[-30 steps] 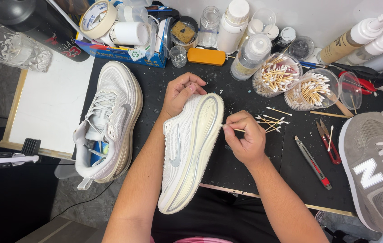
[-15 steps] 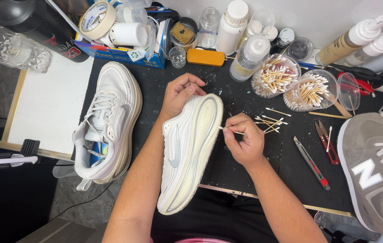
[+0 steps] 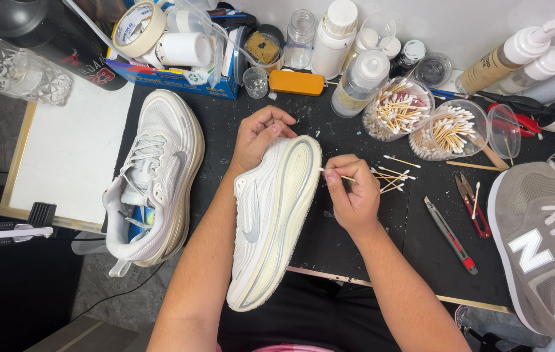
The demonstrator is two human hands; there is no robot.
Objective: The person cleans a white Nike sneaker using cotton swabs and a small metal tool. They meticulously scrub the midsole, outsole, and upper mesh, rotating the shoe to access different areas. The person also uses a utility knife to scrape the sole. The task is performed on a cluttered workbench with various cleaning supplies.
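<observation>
white mesh sneaker (image 3: 271, 221) tipped on its side – sole edge turned up for swabbing.
left hand (image 3: 261, 133) fingers clamp the sneaker's toe steady; right hand (image 3: 353, 192) fingers pinch a wooden cotton swab (image 3: 335, 174) against its sole rim.

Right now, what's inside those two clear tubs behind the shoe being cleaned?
Both tubs hold cotton swabs with wooden sticks, piled loosely. What lies beneath the piles is covered. More swabs lie loose on the table.

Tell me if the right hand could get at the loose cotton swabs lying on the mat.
Probably yes: the right hand, pinching one swab, sits just beside the loose cotton swabs, with nothing lying between them.
</observation>
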